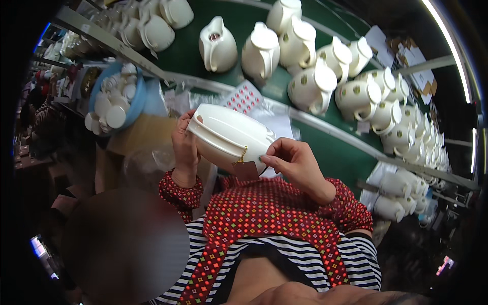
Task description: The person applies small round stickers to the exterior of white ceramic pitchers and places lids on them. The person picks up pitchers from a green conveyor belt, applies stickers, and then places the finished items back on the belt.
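the striped top (284,256) and the red patterned apron (264,213) are lying nearest the camera. beyond them, the white pitcher (239,122) is hanging tilted on its side in the air, in front of the green worktop (335,136). the left hand (184,145) is closing its fingers around the pitcher's left end and seems to be carrying most of the weight. the right hand (300,165) is bending its thumb and forefinger close together at the other end; a small green spot is showing at the thumb tip, but i cannot tell whether the fingers are pinching anything. a brown tag (246,171) is dangling by a gold cord (244,152) from the handle (218,142).

the glaze is looking slick, so the likeliest trouble is a slip: if the left grip is loosening or sitting on too little of the end, the pitcher could be rolling out and dropping. the loose tag could be snagging on the right fingers, and a tug could be straining the cord. a careless swing forward could be knocking the pitcher into the metal rail (305,116) or the standing pitchers (310,86) behind it, chipping either. a sheet with red marks (244,97) is lying just beyond the held pitcher.
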`<state>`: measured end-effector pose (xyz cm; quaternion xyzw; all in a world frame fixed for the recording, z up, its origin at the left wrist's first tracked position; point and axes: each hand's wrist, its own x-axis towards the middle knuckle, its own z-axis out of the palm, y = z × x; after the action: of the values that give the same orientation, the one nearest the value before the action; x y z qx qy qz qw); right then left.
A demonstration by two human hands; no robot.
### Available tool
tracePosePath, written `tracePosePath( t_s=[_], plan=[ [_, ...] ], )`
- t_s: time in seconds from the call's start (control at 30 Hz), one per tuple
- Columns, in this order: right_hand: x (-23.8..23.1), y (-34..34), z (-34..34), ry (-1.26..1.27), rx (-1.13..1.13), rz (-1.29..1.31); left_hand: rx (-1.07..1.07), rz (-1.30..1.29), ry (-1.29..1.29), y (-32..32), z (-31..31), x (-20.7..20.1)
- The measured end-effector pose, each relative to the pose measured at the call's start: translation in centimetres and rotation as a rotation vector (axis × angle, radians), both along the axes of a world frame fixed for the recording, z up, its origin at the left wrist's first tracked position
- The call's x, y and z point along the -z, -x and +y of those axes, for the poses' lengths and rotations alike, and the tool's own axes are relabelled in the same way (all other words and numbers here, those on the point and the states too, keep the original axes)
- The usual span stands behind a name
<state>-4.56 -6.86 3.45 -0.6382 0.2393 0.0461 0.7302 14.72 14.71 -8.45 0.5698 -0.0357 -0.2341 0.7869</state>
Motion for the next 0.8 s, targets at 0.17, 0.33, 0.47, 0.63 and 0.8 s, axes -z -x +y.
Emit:
tracePosePath(
  t_s=[0.17, 0.33, 0.47, 0.63, 0.8],
  plan=[
    [2.0, 3.7, 1.7, 0.087, -0.035, 0.121, 0.01, 0.104, -0.029, 5.3, 1.7, -0.8],
    [1.2, 4.3, 3.0, 0.114, -0.092, 0.157, -0.004, 0.031, -0.051, 6.5, 3.2, -1.1],
    [0.6, 4.0, 3.5, 0.221, -0.12, 0.204, -0.035, -0.077, -0.084, 7.2, 3.8, -1.8],
    [0.6, 3.5, 4.1, 0.294, -0.108, 0.23, -0.055, -0.18, -0.163, 7.8, 4.8, -2.4],
    [0.7, 3.1, 4.5, 0.315, -0.11, 0.242, -0.073, -0.215, -0.188, 8.4, 5.5, -2.8]
  ],
)
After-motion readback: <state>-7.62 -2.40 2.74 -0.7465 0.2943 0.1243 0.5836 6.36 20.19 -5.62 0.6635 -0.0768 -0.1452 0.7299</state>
